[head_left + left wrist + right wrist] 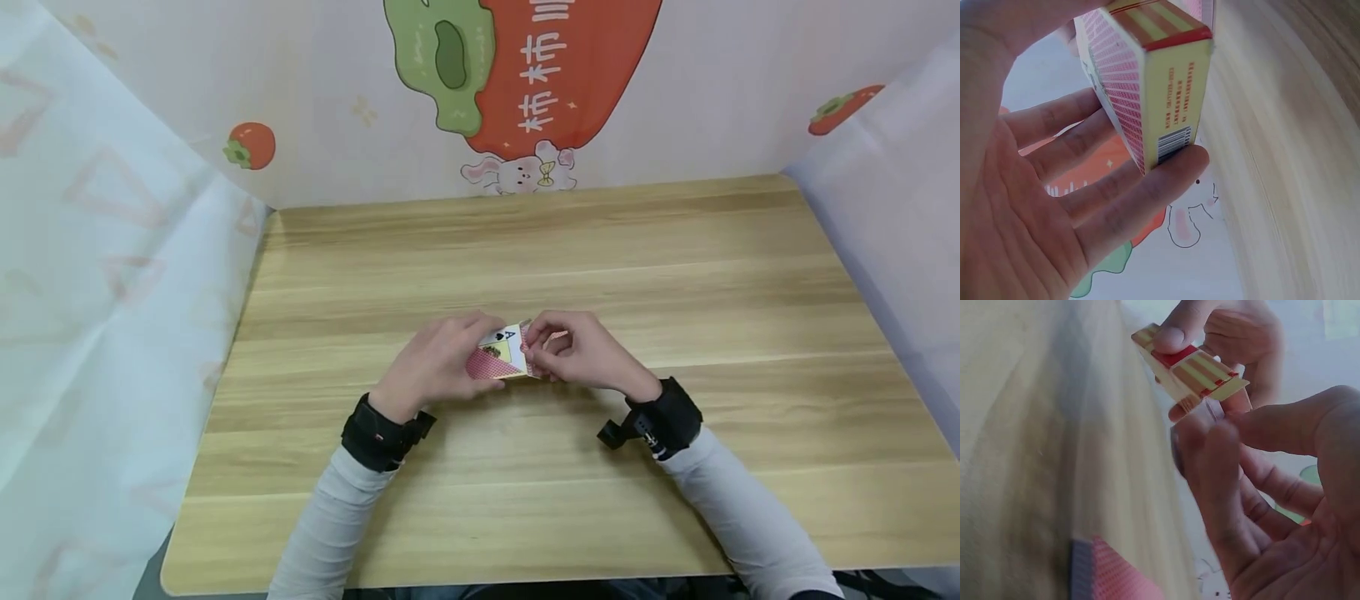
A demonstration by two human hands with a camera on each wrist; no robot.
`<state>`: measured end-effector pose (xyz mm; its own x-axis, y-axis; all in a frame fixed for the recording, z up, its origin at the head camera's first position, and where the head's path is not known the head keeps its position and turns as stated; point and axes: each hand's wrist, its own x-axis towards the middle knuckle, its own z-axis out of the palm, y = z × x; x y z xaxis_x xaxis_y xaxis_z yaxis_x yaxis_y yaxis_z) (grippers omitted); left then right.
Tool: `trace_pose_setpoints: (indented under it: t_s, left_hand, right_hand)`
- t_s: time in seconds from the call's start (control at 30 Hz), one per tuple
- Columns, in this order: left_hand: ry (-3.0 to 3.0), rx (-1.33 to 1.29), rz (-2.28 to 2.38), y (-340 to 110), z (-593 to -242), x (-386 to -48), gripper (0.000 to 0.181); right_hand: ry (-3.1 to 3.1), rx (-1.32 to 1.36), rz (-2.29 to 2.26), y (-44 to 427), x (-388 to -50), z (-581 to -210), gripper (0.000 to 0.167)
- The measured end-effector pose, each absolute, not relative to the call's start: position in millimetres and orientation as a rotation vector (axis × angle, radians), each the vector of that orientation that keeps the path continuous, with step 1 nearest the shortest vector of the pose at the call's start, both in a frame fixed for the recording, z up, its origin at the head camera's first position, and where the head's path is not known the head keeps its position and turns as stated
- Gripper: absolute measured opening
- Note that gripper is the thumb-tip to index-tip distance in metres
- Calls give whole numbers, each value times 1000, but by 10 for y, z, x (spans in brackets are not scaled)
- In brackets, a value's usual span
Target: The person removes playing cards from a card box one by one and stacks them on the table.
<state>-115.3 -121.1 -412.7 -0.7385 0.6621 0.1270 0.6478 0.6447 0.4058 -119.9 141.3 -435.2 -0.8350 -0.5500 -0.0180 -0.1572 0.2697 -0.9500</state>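
Card box (504, 354) | right grip (588, 350) hides one end | tabletop (525, 500) below | printed backdrop (322, 83) beyond

Looks like a small screened-off recording booth. Built around one pale wood-grain worktop (540, 500). Closed off along the worktop's far edge by a white backdrop (315, 92), printed with a big red fruit (600, 67), Chinese characters (538, 111) and a cartoon rabbit (519, 176). Flanked, left and right of the worktop, by a creased pale sheet (90, 300) and a second pale sheet (900, 217). Kitted out, above the worktop, with black wrist straps (378, 437). Cannot be told whether inside a home, office or lab.
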Motion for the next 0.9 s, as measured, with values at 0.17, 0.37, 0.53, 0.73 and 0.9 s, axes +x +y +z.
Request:
trace_pose_setpoints:
  t_s: [0.17,0.37,0.53,0.73,0.9]
  left_hand:
    - [2830,1179,662,-1190,-4164,-1134,68]
    - [2840,1171,615,-1171,-4163,-1125,70]
    - [2828,1120,566,-1172,-4151,-1123,72]
    - [2814,1057,552,-1185,-4132,-1132,74]
    - [2809,1011,559,-1222,-4124,-1147,74]
  right_hand:
    - [2247,-646,-1558,1383,-1198,-4421,16]
    - [2152,-514,-1544,1387,-1224,-4466,15]
    - [2007,-385,-1554,1421,-1258,-4454,15]
    - [1963,-325,-1534,1467,-1296,-4421,16]
    - [1937,-252,-1549,1523,-1331,-4381,20]
